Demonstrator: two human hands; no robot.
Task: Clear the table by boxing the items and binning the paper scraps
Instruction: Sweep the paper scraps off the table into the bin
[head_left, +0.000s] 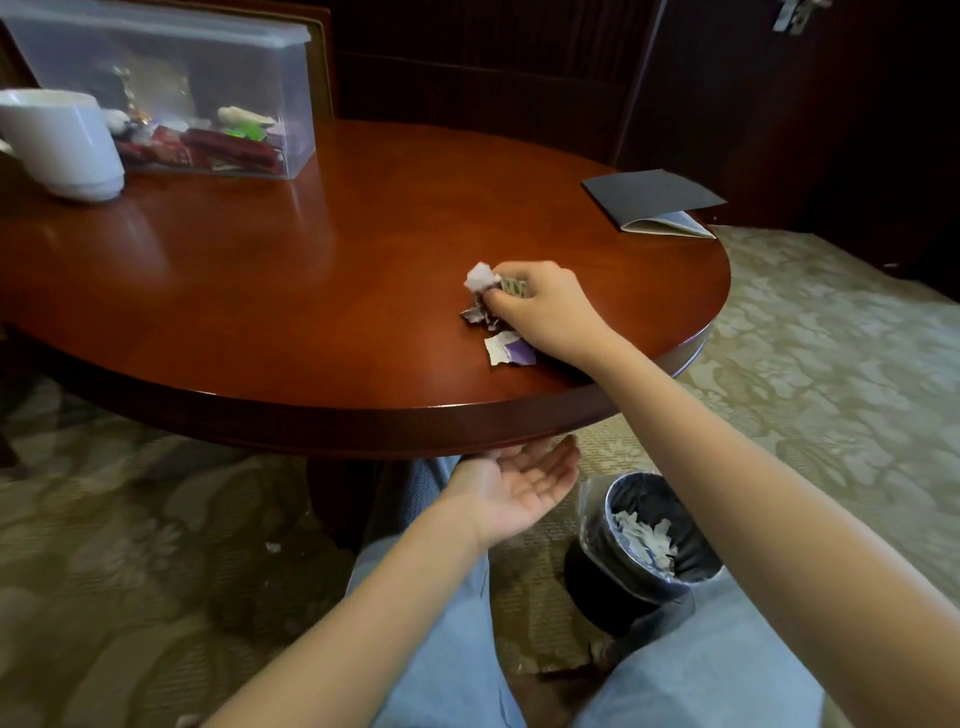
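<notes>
From the head view, the right hand (540, 306) reaches across the round reddish-brown wooden table (322, 291), fingers curled around crumpled white paper scraps (480, 291); one torn purple-and-white scrap (508, 349) lies just beside it. The left hand (519, 488) waits palm-up, flat and empty, below the table edge, near the black-lined bin (647, 540) holding scraps.

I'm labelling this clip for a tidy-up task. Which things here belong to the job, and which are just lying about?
Part of the job:
paper scraps under the right hand
open left hand at the table edge
bin with scraps inside
clear box of items

Just lying about:
white mug
dark folder
</notes>
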